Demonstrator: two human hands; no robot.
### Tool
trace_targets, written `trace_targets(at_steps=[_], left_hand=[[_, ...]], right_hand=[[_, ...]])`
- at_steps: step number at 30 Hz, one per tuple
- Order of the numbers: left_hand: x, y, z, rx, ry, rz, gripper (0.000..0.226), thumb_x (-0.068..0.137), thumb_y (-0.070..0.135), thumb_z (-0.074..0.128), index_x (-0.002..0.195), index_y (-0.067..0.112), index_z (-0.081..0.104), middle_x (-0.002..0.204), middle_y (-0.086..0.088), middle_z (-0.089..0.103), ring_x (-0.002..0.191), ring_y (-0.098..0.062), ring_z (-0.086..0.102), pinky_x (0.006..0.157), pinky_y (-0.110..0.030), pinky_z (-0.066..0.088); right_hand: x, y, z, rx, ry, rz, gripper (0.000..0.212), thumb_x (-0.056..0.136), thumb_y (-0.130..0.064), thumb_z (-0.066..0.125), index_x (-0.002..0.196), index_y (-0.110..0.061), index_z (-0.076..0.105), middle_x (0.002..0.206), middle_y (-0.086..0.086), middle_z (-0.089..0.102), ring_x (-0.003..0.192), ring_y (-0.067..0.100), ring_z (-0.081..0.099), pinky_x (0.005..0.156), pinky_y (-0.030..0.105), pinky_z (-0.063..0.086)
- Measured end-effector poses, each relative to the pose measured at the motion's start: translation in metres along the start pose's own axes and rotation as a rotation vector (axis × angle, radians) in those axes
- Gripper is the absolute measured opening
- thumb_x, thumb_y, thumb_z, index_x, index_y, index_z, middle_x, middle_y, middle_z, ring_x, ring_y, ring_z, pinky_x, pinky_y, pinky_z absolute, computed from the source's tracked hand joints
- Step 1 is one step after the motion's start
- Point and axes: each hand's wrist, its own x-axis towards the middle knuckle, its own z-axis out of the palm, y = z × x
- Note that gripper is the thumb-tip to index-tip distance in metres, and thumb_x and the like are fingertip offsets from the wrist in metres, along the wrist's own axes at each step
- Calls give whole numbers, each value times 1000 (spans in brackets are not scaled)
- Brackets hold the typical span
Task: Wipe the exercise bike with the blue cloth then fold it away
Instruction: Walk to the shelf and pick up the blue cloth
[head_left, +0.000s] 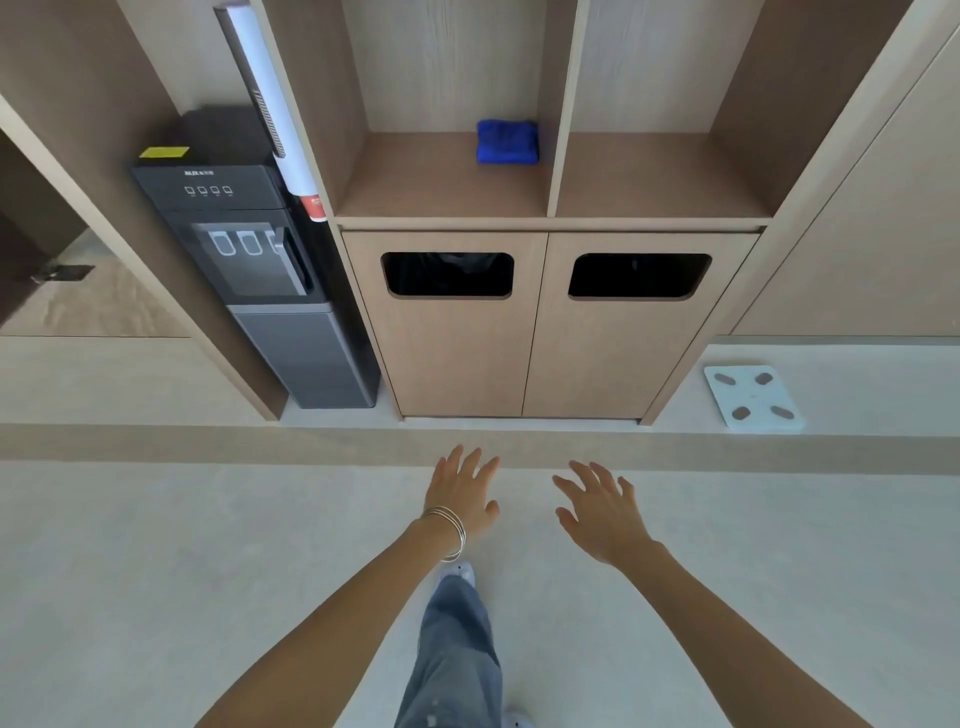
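Both my left hand (464, 493) and right hand (602, 512) are empty, fingers spread wide, low in the centre of the frame. They are well apart from the blue cloth (507, 141), which lies folded at upper centre on a cabinet shelf (441, 192). No exercise bike shows. To fetch it I'd step closer and lift the whole fold together so it doesn't spill open. The water dispenser (249, 249) at left bears white lettering and a yellow sticker (164, 153), both too small to read.

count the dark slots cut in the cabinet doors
2. The left slot is in the left door, below the blue cloth; the right slot is in the right door. None seem hidden.
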Motion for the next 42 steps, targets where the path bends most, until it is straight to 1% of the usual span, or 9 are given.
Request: trace_targets(at_steps=[5, 11, 14, 19, 28, 33, 37, 39, 42], left_hand=[[66, -24, -31, 16, 30, 73, 64, 95, 38, 41, 149, 24, 10, 159, -4, 8, 146, -30, 0, 120, -44, 7], [155, -73, -107, 33, 170, 128, 64, 93, 34, 44, 148, 22, 13, 158, -6, 10, 145, -31, 2, 119, -45, 8], [188, -99, -132, 36, 175, 110, 66, 92, 33, 44, 148, 22, 11, 158, -6, 9, 145, -31, 2, 119, -45, 9], [224, -127, -150, 11, 171, 75, 68, 92, 34, 45, 149, 24, 8, 158, -6, 7, 146, -31, 1, 119, -45, 8], [307, -158, -178, 4, 189, 15, 68, 91, 34, 46, 148, 22, 11, 158, -10, 10, 145, -33, 4, 118, -45, 13], [371, -167, -213, 24, 222, -13, 67, 92, 33, 45, 148, 20, 12, 157, -11, 11, 144, -34, 7, 119, -45, 13], [417, -168, -238, -53, 275, -44, 66, 89, 31, 50, 146, 21, 18, 152, -9, 23, 139, -34, 18, 113, -42, 20], [437, -168, -245, -68, 271, -59, 67, 89, 31, 51, 146, 22, 18, 152, -9, 23, 139, -35, 17, 113, -43, 21], [463, -171, -252, -57, 269, -79, 66, 90, 34, 50, 146, 21, 19, 153, -9, 19, 140, -33, 14, 114, -44, 19]], right_hand=[[69, -6, -27, 0, 25, 16, 49, 98, -41, 34, 145, -28, 26, 158, -1, 13, 146, 23, 8, 116, 50, 14], [163, -20, -87, -7, 77, 24, 49, 98, -39, 37, 144, -26, 27, 156, -1, 15, 144, 22, 11, 115, 50, 17], [204, -32, -113, -16, 121, 15, 51, 97, -38, 38, 145, -26, 27, 156, 0, 17, 143, 23, 14, 114, 50, 20], [259, -45, -136, -24, 114, -14, 52, 98, -37, 36, 146, -25, 24, 157, 0, 14, 144, 24, 12, 115, 50, 18], [368, -33, -177, -40, 124, -83, 53, 97, -35, 38, 147, -24, 24, 157, 2, 14, 144, 25, 13, 115, 47, 19], [438, -15, -216, -6, 215, -122, 51, 96, -31, 42, 145, -21, 30, 154, 6, 23, 141, 27, 21, 112, 43, 24], [493, 0, -247, 4, 264, -115, 52, 93, -27, 47, 143, -23, 32, 142, 10, 37, 129, 32, 33, 103, 44, 33], [517, 7, -259, 0, 263, -118, 53, 93, -28, 47, 143, -23, 31, 145, 8, 34, 129, 33, 34, 103, 45, 33], [550, 15, -271, -2, 252, -120, 55, 94, -29, 46, 145, -23, 27, 152, 7, 25, 135, 32, 27, 108, 47, 29]])
